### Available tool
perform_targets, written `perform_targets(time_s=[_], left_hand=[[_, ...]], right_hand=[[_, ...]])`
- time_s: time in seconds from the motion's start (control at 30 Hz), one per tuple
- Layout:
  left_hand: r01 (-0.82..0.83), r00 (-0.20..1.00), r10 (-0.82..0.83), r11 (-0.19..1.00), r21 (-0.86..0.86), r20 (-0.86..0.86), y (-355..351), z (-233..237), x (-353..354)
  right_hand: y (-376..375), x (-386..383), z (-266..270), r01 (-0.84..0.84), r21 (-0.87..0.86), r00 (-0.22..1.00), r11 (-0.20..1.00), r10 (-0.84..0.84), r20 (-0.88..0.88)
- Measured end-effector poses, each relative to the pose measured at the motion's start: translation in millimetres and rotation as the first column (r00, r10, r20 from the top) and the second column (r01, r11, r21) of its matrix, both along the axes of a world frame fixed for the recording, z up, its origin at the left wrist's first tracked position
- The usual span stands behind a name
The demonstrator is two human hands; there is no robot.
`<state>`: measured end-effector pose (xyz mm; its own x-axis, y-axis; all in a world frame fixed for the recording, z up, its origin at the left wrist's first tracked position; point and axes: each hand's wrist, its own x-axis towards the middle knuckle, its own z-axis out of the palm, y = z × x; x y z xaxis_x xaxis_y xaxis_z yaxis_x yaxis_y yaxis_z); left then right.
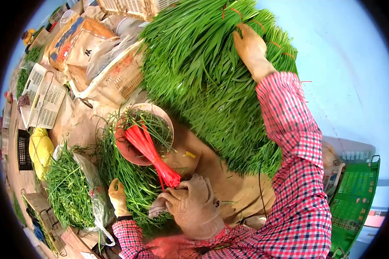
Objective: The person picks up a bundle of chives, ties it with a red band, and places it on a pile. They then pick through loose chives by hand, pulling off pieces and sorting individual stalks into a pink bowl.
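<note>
A large heap of green leafy bunches, which look like garlic chives, leans against the blue wall, several bound with thin red ties. My right hand reaches to the top of the heap and rests on the leaves, fingers stretched and slightly bent. Low on the left, my left hand is beside loose green stems, its fingers loosely curled and apart, with nothing visible in them. Between my arms, a pinkish bowl holds green scraps and a bundle of red strips. A wrinkled beige cloth item covers the area below.
A green plastic crate stands at the right by the blue wall. White crates, a brown sack and a yellow bag are at the left. A pile of loose greens lies beside clear plastic.
</note>
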<state>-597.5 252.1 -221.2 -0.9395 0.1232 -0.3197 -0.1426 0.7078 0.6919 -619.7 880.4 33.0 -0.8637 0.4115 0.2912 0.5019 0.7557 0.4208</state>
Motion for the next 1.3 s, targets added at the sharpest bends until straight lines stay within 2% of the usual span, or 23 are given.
perform_targets(time_s=[0.03, 0.1, 0.13, 0.17, 0.2, 0.27, 0.37, 0.4, 0.43, 0.5, 0.57, 0.73, 0.77, 0.83, 0.9, 0.93, 1.0, 1.03, 1.1, 1.13, 1.17, 1.23, 1.3], left_hand=[[-0.025, 1.000, 0.024, 0.998, 0.061, 0.020, 9, 2, 5], [-0.074, 0.994, 0.063, 0.990, 0.123, 0.092, 32, 16, 15], [-0.044, 0.995, 0.031, 0.989, 0.142, 0.093, 32, 11, 18], [-0.012, 0.999, 0.005, 0.990, 0.138, 0.051, 37, 10, 19], [-0.027, 0.997, 0.015, 0.988, 0.151, 0.076, 39, 12, 21], [-0.037, 0.995, 0.021, 0.986, 0.165, 0.098, 46, 18, 28], [-0.042, 0.992, 0.017, 0.978, 0.202, 0.123, 46, 25, 27], [-0.055, 0.991, 0.024, 0.972, 0.229, 0.132, 43, 26, 24], [-0.066, 0.989, 0.029, 0.964, 0.258, 0.143, 41, 27, 20], [-0.072, 0.993, 0.035, 0.929, 0.363, 0.109, 44, 31, 12], [-0.057, 0.992, 0.011, 0.926, 0.373, 0.124, 62, 64, 1], [0.084, 0.996, -0.073, 0.848, 0.523, -0.042, 124, 130, -26], [0.086, 0.996, -0.057, 0.823, 0.562, -0.070, 138, 140, -28], [0.151, 0.988, -0.125, 0.683, 0.714, -0.089, 162, 150, -37], [0.205, 0.979, -0.157, 0.689, 0.695, -0.134, 188, 183, -39], [0.229, 0.971, -0.138, 0.769, 0.596, -0.195, 201, 189, -43], [0.299, 0.945, -0.174, 0.805, 0.512, -0.277, 227, 176, -55], [0.297, 0.944, -0.169, 0.806, 0.512, -0.282, 239, 184, -54], [0.396, 0.917, -0.266, 0.690, 0.606, -0.297, 259, 170, -60], [0.357, 0.931, -0.310, 0.648, 0.673, -0.195, 267, 167, -55], [0.305, 0.932, -0.349, 0.608, 0.733, -0.098, 277, 174, -46], [0.095, 0.938, -0.336, 0.475, 0.875, 0.081, 304, 167, -31], [-0.106, 0.920, -0.328, 0.314, 0.944, 0.213, 336, 147, -25]], right_hand=[[-7, -18, 10, 0.060, -0.401, 0.942, 0.914, -0.184, -0.279], [-16, -49, 21, 0.336, -0.657, 0.866, 0.675, -0.496, -0.067], [6, -68, -4, 0.335, -0.492, 0.894, 0.803, -0.436, -0.101], [-6, -72, 1, 0.377, -0.568, 0.880, 0.732, -0.475, -0.029], [5, -82, -20, 0.354, -0.405, 0.919, 0.843, -0.393, -0.017], [10, -92, -34, 0.348, -0.300, 0.926, 0.888, -0.375, -0.037], [20, -96, -34, 0.421, -0.504, 0.814, 0.754, -0.560, -0.158], [24, -89, -28, 0.319, -0.638, 0.770, 0.701, -0.584, -0.257], [30, -78, -22, 0.334, -0.453, 0.923, 0.826, -0.385, -0.022], [29, -64, -1, 0.251, -0.653, 0.804, 0.715, -0.529, -0.270], [37, -49, 15, 0.177, -0.712, 0.811, 0.679, -0.510, -0.285], [30, -10, 60, 0.188, -0.677, 0.913, 0.712, -0.381, -0.147], [16, 2, 73, 0.201, -0.704, 0.923, 0.681, -0.372, -0.096], [7, 27, 83, 0.069, -0.693, 0.940, 0.718, -0.280, -0.197], [-2, 52, 85, -0.027, -0.711, 0.944, 0.703, -0.216, -0.249], [-5, 62, 82, -0.060, -0.738, 0.947, 0.672, -0.194, -0.254], [-11, 75, 74, -0.064, -0.806, 0.959, 0.588, -0.187, -0.212], [-15, 78, 72, -0.108, -0.778, 0.958, 0.619, -0.144, -0.248], [-27, 91, 65, -0.168, -0.722, 0.958, 0.671, -0.062, -0.281], [-34, 99, 70, -0.126, -0.850, 0.951, 0.512, -0.181, -0.250], [-44, 104, 80, -0.057, -0.837, 0.973, 0.544, -0.158, -0.169], [-31, 121, 72, -0.321, -0.735, 0.945, 0.597, 0.145, -0.294], [-59, 136, 108, -0.228, -0.806, 0.972, 0.546, 0.081, -0.221]])
